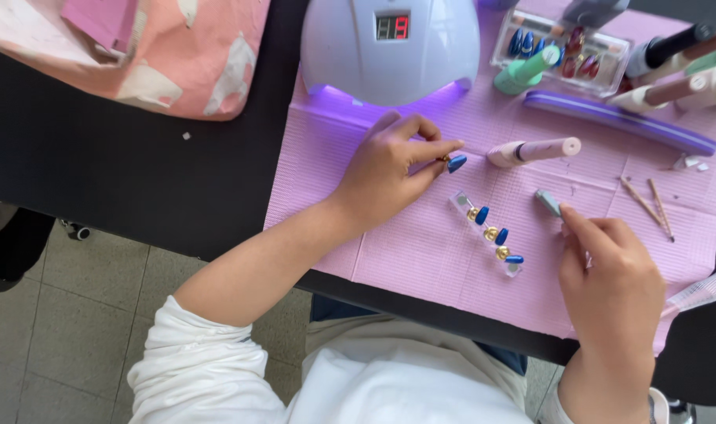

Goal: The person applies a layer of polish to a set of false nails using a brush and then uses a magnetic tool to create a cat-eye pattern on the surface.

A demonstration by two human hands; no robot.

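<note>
Left grip [389,169] pinches gold stand under blue nail tip [457,162]: tiny, light, glossy, probably slippery. Right grip [609,275] pinches grey tool [548,202].

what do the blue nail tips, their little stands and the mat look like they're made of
Blue nail tips: likely plastic with glossy polish, showing bright highlights. Stands: gold, shiny, probably metal, on a clear, seemingly acrylic strip. Mat: pink, matte, creased in squares, probably paper-like disposable sheet.

On the worktop [138,180] lies a mat [420,243]. The nail lamp [389,47] sits at its 12 o'clock edge, the tip box [558,49] at 1 o'clock. The nail holder strip [490,233] lies centre, a pen-shaped tool [534,150] at its 1 o'clock, two sticks [648,204] at 3 o'clock.
</note>
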